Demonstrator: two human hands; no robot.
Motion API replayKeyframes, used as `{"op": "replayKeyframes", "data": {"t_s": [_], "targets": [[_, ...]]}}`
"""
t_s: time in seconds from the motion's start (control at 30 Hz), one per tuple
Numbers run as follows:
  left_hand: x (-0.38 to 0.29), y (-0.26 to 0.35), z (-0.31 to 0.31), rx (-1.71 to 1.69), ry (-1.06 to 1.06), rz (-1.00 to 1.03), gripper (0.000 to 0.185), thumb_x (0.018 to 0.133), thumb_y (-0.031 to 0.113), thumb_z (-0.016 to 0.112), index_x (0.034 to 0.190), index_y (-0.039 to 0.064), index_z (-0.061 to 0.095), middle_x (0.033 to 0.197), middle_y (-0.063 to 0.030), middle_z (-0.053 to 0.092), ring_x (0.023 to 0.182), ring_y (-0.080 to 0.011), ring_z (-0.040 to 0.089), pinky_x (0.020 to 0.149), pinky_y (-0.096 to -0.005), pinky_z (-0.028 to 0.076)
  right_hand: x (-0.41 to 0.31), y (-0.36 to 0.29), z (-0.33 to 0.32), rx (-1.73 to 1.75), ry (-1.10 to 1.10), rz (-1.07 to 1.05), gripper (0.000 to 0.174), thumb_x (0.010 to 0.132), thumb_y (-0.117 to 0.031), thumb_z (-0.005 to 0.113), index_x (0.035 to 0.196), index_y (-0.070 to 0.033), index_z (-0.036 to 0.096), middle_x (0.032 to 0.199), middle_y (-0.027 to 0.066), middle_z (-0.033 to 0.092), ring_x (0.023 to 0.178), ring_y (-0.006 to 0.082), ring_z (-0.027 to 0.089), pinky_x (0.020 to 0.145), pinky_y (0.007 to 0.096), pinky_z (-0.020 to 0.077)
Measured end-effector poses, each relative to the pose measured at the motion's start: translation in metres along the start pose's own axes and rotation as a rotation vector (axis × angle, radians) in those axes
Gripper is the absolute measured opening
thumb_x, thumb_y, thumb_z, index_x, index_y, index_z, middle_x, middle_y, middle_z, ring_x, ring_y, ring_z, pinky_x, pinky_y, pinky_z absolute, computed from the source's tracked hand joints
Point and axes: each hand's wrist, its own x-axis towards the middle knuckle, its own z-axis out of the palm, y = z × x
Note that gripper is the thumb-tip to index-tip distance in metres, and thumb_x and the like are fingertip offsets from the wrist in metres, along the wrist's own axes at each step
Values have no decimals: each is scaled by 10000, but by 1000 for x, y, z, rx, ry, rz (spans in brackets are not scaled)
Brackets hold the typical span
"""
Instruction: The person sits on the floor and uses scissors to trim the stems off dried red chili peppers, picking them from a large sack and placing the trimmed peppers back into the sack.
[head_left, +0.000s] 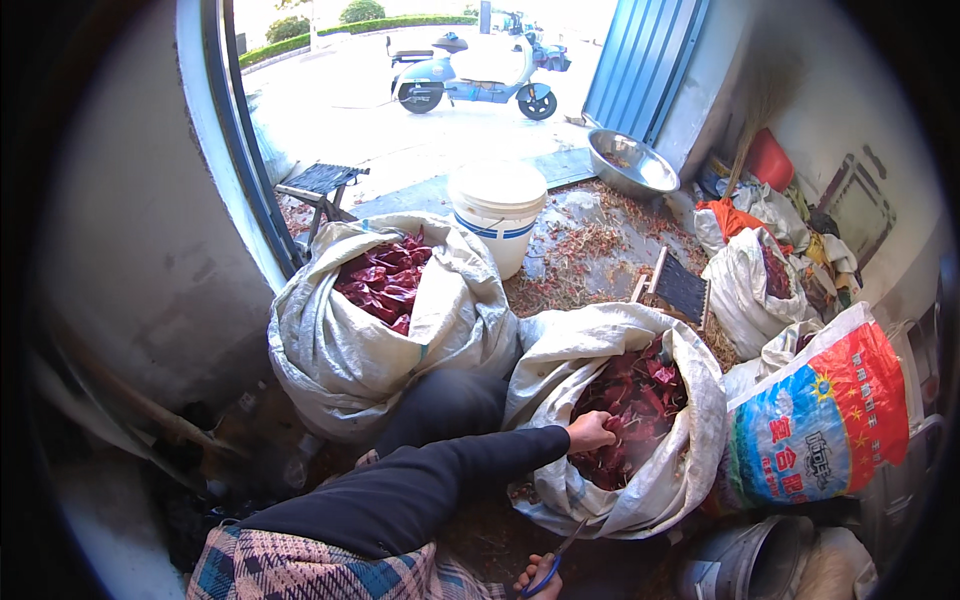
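Note:
My left hand (591, 432) reaches into an open white woven sack (555, 337) of dried red chili peppers (637, 397). Its fingers are closed at a dark red pepper (612, 424), many with pale stems around it. Lower down, just outside the sack's near edge, my right hand (541, 576) holds scissors (556, 556) with blue handles, the blades pointing up towards the sack. A second white woven sack (322, 360), to the left, holds more red peppers (382, 281), which look stemless.
Beyond the sacks stand a lidded white bucket (499, 210), a folding stool (679, 289) and a metal basin (634, 161). Pepper stems (577, 255) litter the floor. A printed fertilizer bag (817, 420) is at right, above a dark bucket (750, 559). Another stool (322, 180) stands by the doorway.

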Motion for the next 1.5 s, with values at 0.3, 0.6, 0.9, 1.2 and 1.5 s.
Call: {"op": "replayKeyframes", "data": {"t_s": [0.3,0.6,0.9,1.2,1.5], "targets": [[-13,2,-16,-605,-146,-119,171,865,125,639,1034,109,660,805,4,624,645,-119,588,535,-273,475,-6,4,14,48,-23,-74,292,1000,-371,594,995,-80,611,611,-69,436,429,63,375,381,226,292],[-94,13,-49,-963,-286,-323,121,954,130,612,1070,100,615,939,-38,672,831,-139,678,703,-347,589,-42,-34,47,-113,26,-204,193,986,-237,605,1017,-47,588,652,-36,465,476,70,455,408,244,386],[-157,12,-65,-1145,-415,-234,264,968,66,552,1221,0,586,1091,-151,691,943,-221,698,891,-365,568,-58,-77,84,-207,-109,-556,179,917,-108,599,1079,-36,576,794,1,563,525,42,480,457,199,419],[-213,16,-58,-853,-508,-242,108,951,72,599,1038,27,646,889,-26,678,746,-90,646,670,-236,531,-62,-107,131,-321,-13,-774,231,879,-109,746,1035,-42,589,761,-32,552,577,25,467,502,187,378],[-239,4,-37,-855,-597,-370,146,989,174,613,1098,76,614,924,19,661,814,-49,627,697,-222,541,-76,-88,126,-768,161,-982,144,877,-88,734,864,-17,609,736,7,584,668,114,526,638,283,464]]}}
